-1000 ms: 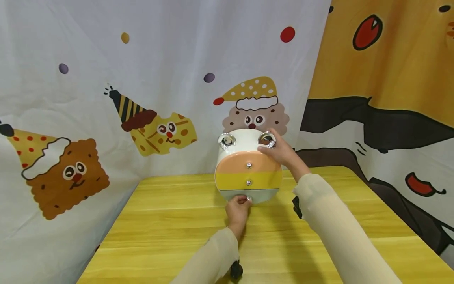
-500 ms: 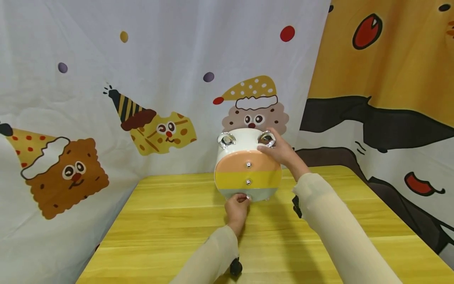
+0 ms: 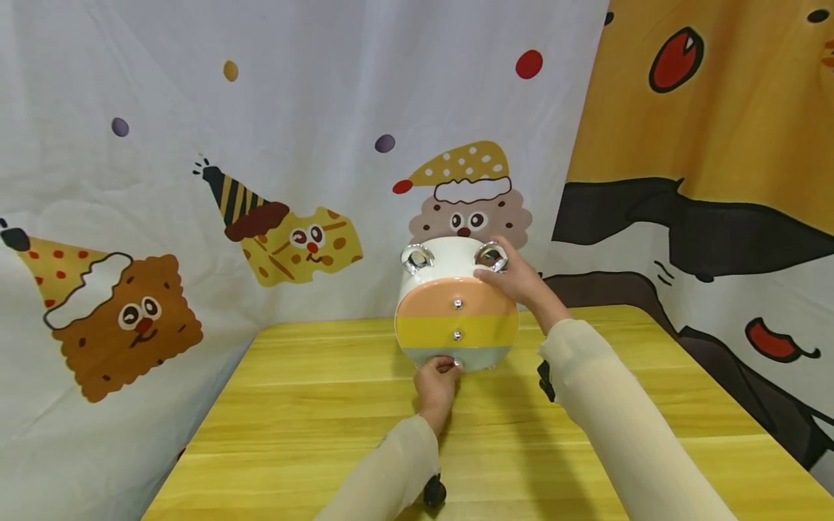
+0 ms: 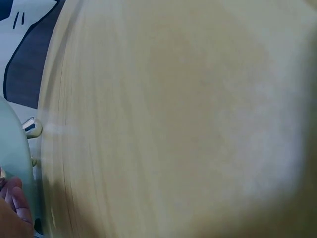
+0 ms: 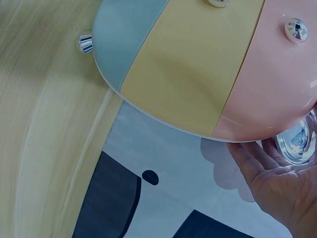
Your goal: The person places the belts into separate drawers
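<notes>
A small rounded drawer box (image 3: 456, 289) stands toward the back of the table, white on top. Its front has an orange-pink drawer (image 5: 277, 79), a yellow drawer (image 5: 193, 64) and a grey-green drawer (image 5: 126, 39), each with a silver knob. Two shiny silver rings sit on top. My left hand (image 3: 435, 387) pinches the lowest knob (image 3: 457, 363), and the grey-green front lies flush under the yellow one. My right hand (image 3: 519, 277) holds the box's upper right side beside the right silver ring (image 3: 491, 256), thumb at the front edge and the other fingers behind.
The yellow wood-grain table (image 3: 313, 405) runs back to a white cloth (image 3: 293, 108) printed with cartoon food. A second printed cloth (image 3: 704, 145) hangs on the right. Short silver feet (image 5: 85, 43) carry the box.
The lowest drawer has gone in slightly with my left hand, and the dark gap above it has closed. My right hand keeps its place on the box.
</notes>
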